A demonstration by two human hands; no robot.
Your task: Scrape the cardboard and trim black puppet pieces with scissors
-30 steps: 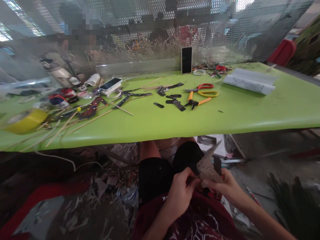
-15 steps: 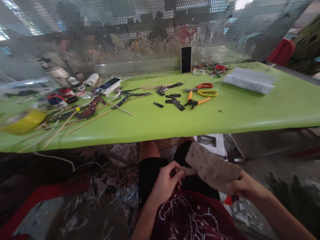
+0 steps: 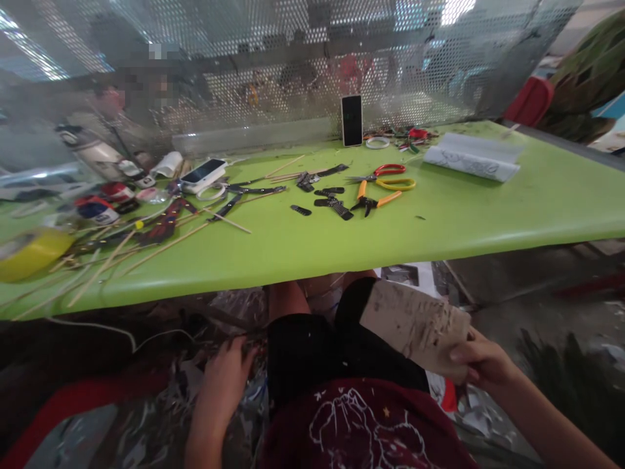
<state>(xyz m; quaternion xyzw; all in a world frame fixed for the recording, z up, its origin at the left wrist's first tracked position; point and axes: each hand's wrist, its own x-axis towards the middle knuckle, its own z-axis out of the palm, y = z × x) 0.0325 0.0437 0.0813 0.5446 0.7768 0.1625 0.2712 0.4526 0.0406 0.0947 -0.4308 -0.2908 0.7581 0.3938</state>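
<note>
My right hand (image 3: pixel 483 361) grips the near right end of a grey-brown slab (image 3: pixel 415 326), thumb on top. The slab is flat and roughly rectangular, with a pitted, torn surface, and is tilted over my lap. My left hand (image 3: pixel 229 371) is apart from it, out to the left beside my leg, above the littered floor. Its thumb stands away from the fingers and nothing shows between them, though the fingertips are partly blurred.
Ahead is a green table (image 3: pixel 293 254). On it lie orange-handled pliers (image 3: pixel 374 200), red-and-yellow-handled pliers (image 3: pixel 385 176), black strips (image 3: pixel 334 207), thin sticks (image 3: pixel 161 247), yellow tape (image 3: pixel 34 251), a propped phone (image 3: pixel 352 120) and rolled paper (image 3: pixel 471 159). A perforated metal screen (image 3: pixel 293 71) stands behind.
My left hand has moved left, away from the slab and a small pale piece it was pinching, which I no longer see. The right hand still holds the slab, now turned flatter.
</note>
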